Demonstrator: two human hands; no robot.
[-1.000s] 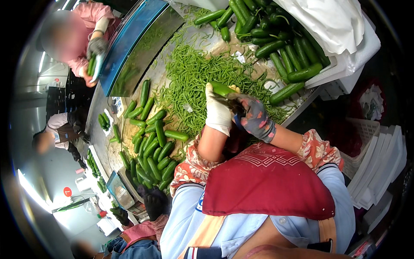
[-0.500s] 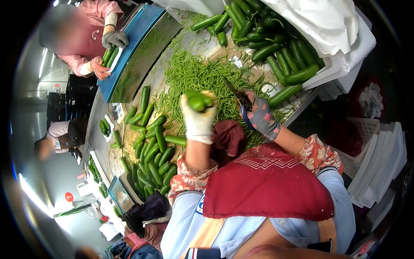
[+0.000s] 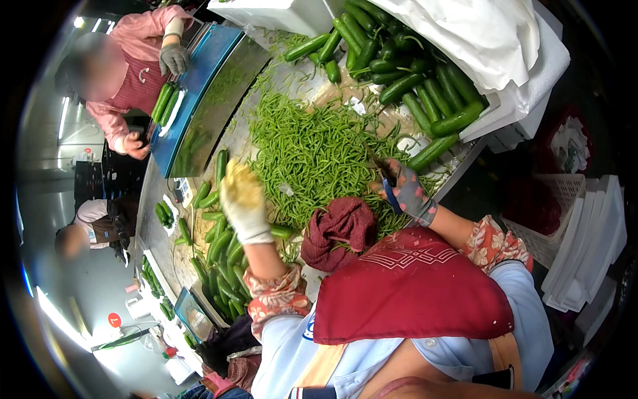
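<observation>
My left hand (image 3: pixel 244 201), in a white glove with yellow coating, hovers over the table beside the cucumber pile (image 3: pixel 229 263). Its fingers are smeared and partly hidden, so whether it holds anything is unclear. A single cucumber (image 3: pixel 221 168) lies just left of its fingertips. My right hand (image 3: pixel 410 193), in a grey glove with pink spots, grips blue-handled scissors (image 3: pixel 388 191) at the near edge of a heap of thin green chilli-like pods (image 3: pixel 312 146). A dark red cloth (image 3: pixel 337 233) lies bunched between my forearms.
More cucumbers (image 3: pixel 425 86) spill from a white foam box (image 3: pixel 531 93) at far right. Across the table, a co-worker (image 3: pixel 136 73) stands by a blue-edged panel (image 3: pixel 209 93) with cucumbers on a white tray. White crates (image 3: pixel 585 246) stand at right.
My left hand has swung left from above the pods; the green vegetable seen in it no longer shows. My right hand stays on the scissors, slightly lower. The co-worker's hands have left the tray's cucumbers.
</observation>
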